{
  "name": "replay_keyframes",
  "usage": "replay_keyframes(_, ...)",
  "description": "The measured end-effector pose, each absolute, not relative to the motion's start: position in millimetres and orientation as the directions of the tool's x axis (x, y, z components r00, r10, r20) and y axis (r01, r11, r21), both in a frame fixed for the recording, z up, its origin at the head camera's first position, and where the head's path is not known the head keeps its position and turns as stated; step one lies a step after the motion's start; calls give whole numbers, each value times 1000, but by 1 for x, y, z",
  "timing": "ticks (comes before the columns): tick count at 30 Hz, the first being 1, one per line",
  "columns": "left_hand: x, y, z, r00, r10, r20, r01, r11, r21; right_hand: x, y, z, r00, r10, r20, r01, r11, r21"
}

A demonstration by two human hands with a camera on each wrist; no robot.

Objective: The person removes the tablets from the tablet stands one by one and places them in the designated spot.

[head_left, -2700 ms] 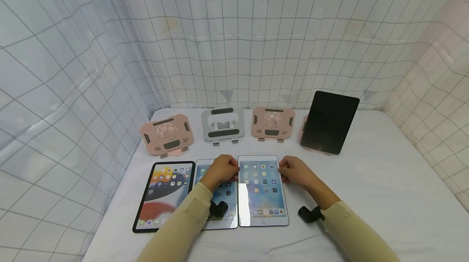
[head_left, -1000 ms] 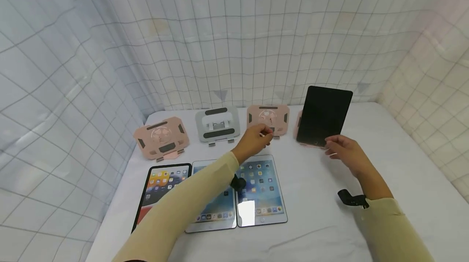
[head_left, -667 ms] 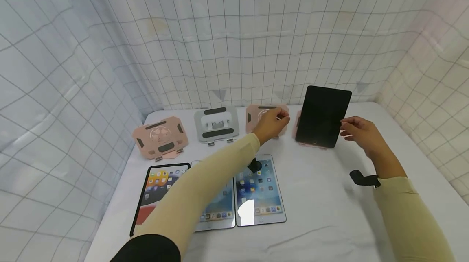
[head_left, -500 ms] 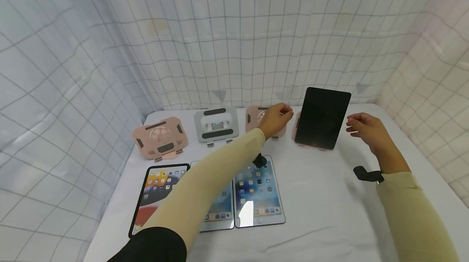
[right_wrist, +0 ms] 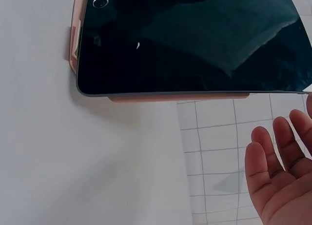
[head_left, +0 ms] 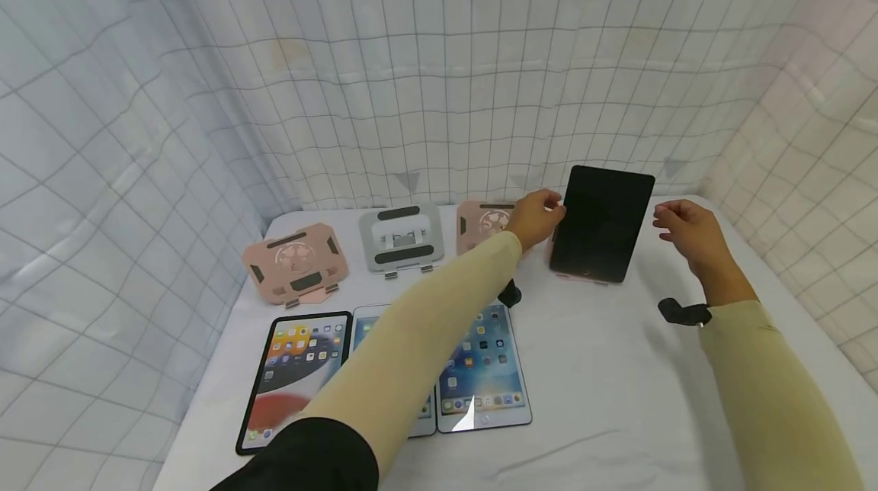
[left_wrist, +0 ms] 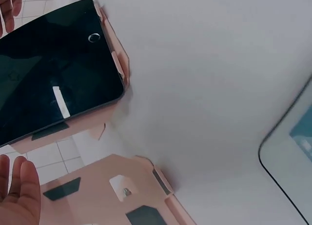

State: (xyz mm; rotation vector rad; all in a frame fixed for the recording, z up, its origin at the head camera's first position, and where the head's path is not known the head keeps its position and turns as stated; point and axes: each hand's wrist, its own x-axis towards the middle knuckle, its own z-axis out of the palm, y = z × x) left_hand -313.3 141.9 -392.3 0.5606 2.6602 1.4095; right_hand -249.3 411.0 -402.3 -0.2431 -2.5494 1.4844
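A dark-screened tablet (head_left: pixel 602 224) leans on a pink stand (left_wrist: pixel 92 130) at the back right, its home button at the lower edge. On its left side is my left hand (head_left: pixel 537 218), fingers slightly bent and holding nothing, with the fingertips close to the tablet's edge. My right hand (head_left: pixel 693 235) is off the opposite side, its loosely curved fingers (right_wrist: pixel 258 159) apart from the tablet in the right wrist view. Below my left hand in the left wrist view lies a second pink stand (left_wrist: pixel 102 191), partly covered by the left arm in the head view.
A grey stand (head_left: pixel 402 238) and another pink stand (head_left: pixel 296 262) line the back left. In front lie a black-framed tablet (head_left: pixel 302 369) and two white tablets with lit screens, one white tablet (head_left: pixel 487 369) nearer the middle; my left sleeve crosses them. Grid-patterned curtains surround the white table.
Both hands have left the white tablet in front and moved to the back right, on either side of the dark tablet. The right hand touched or neared its edge, then drew away.
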Motion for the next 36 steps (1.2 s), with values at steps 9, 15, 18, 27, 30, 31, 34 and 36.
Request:
replay_keyframes(9,-312,151,-386,-925,373,76,271,507,818,-262,397,-399,-964,242,110,18,472,-882)
replay_keyframes(15,-312,151,-394,-938,314,143,274,426,862,-262,396,-400,-947,287,143,-9,422,-906)
replay_keyframes(18,-312,152,-398,-948,269,167,268,403,875,-260,393,-402,-941,305,150,-23,384,-923)
replay_keyframes(27,-305,156,-396,-953,204,226,287,351,891,-250,383,-416,-904,380,196,-77,307,-949)
replay_keyframes(30,-304,156,-397,-951,209,229,290,333,897,-248,380,-421,-894,396,209,-114,252,-961)
replay_keyframes(31,-304,157,-398,-950,213,229,290,328,899,-247,379,-422,-892,399,212,-118,248,-962)
replay_keyframes(34,-302,157,-399,-949,229,215,282,322,904,-244,379,-426,-882,420,214,-122,235,-964)
replay_keyframes(36,-300,157,-399,-949,237,210,279,315,907,-241,379,-428,-876,433,212,-121,228,-966)
